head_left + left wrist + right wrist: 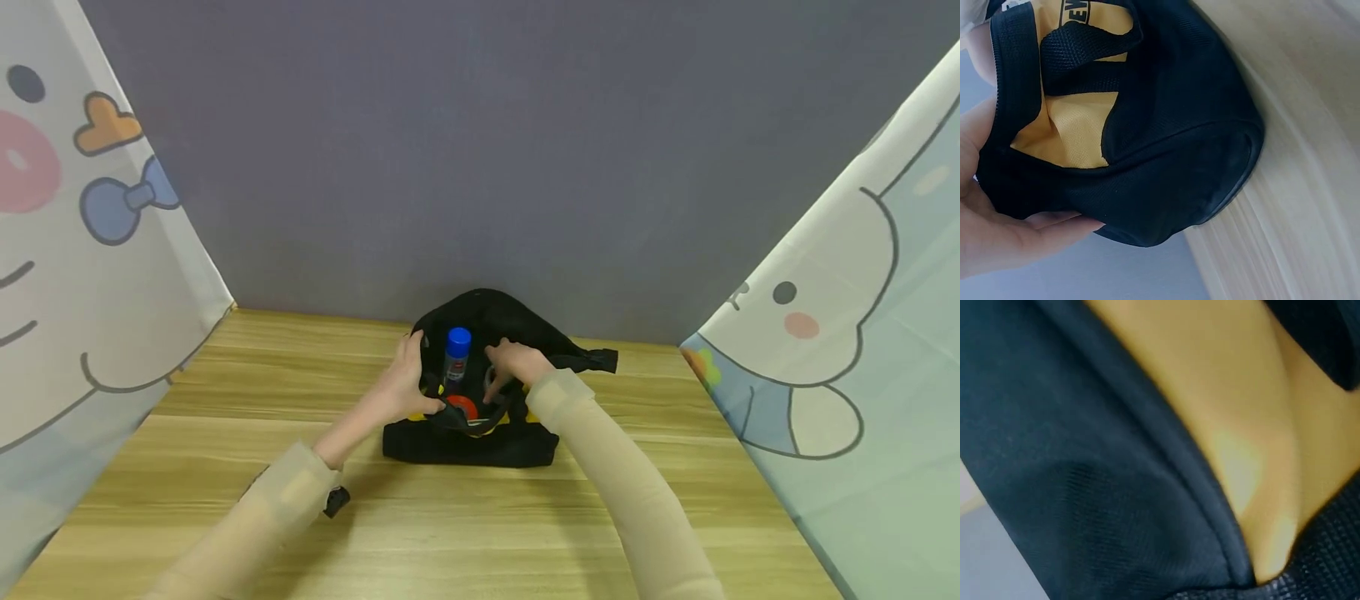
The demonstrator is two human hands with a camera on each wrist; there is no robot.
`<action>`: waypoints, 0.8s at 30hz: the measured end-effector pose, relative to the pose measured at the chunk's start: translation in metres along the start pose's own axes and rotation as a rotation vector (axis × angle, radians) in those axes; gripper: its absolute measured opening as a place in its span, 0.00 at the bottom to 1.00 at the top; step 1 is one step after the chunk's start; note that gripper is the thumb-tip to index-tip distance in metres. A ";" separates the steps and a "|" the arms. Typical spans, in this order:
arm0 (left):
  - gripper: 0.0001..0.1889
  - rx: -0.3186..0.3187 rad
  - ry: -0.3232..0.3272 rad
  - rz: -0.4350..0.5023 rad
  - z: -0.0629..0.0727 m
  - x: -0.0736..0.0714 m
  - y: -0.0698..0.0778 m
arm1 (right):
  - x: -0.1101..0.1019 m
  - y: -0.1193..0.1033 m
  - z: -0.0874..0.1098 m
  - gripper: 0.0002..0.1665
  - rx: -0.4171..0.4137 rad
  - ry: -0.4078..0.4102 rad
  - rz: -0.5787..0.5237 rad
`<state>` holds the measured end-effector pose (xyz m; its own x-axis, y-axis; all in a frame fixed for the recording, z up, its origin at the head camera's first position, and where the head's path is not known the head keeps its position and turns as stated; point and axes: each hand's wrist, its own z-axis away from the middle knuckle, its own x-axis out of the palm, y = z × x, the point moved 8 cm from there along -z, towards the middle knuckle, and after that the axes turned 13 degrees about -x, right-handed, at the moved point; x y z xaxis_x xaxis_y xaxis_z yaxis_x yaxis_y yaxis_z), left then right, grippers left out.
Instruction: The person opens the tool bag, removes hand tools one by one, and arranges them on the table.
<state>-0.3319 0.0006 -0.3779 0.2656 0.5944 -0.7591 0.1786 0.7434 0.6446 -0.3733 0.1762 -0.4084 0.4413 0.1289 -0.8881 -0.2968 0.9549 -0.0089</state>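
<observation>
A black and yellow tool bag (468, 450) stands with its mouth open at the far side of the table. My left hand (402, 390) grips the bag's left side, its thumb over the near rim; in the left wrist view its fingers hold the black fabric. Inside the bag are an upright can with a blue cap (458, 342) and a round red-orange thing (463, 407). My right hand (519, 364) reaches into the right side, fingers pointing down beside a greyish curved thing. Whether it holds that is unclear. Only bag fabric (1104, 456) fills the right wrist view.
A small black thing (337, 501) lies on the wooden table (450, 533), partly behind the left sleeve. A dark grey panel (480, 150) rises behind the bag. Cartoon-printed cloths (832, 308) flank both sides. A black strap end (600, 360) sticks out right of the bag.
</observation>
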 end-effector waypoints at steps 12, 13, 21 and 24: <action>0.66 -0.010 -0.048 0.002 0.007 0.008 -0.002 | 0.012 0.007 -0.007 0.67 0.043 -0.009 -0.005; 0.66 -0.010 -0.045 0.003 0.007 0.008 -0.002 | 0.012 0.007 -0.007 0.67 0.045 -0.009 -0.005; 0.64 0.005 -0.046 0.019 0.011 0.017 -0.009 | 0.015 0.007 -0.005 0.52 0.042 -0.002 0.033; 0.64 0.033 -0.009 0.015 0.013 0.016 -0.008 | 0.016 0.006 -0.007 0.47 0.028 0.001 0.051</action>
<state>-0.3164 0.0002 -0.3943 0.2772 0.6021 -0.7487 0.2061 0.7239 0.6584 -0.3741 0.1823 -0.4254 0.4256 0.1774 -0.8874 -0.2948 0.9543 0.0494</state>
